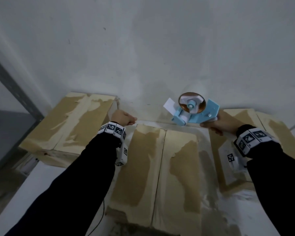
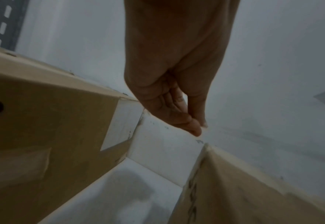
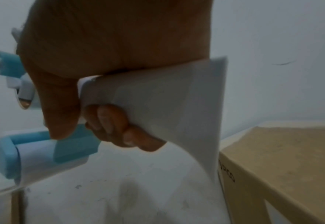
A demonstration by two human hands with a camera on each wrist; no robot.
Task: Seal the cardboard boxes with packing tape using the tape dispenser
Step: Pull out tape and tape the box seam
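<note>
Your right hand (image 1: pixel 218 124) grips the handle of the blue dispenser (image 1: pixel 192 109), held in the air above the far end of the middle box (image 1: pixel 160 176), near the white wall (image 1: pixel 143 48). Your left hand (image 1: pixel 123 118), fingers curled and thumb against fingertips, holds nothing visible, between the left box (image 1: pixel 71 123) and the middle one. A third box (image 1: pixel 266 126) sits right.

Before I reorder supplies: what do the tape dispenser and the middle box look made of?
Tape dispenser: looks like moulded plastic, matte light blue with white parts and smooth rounded edges.
Middle box: corrugated cardboard by its look, tan and matte; the top layer is torn off in pale patches, likely from earlier tape.
</note>
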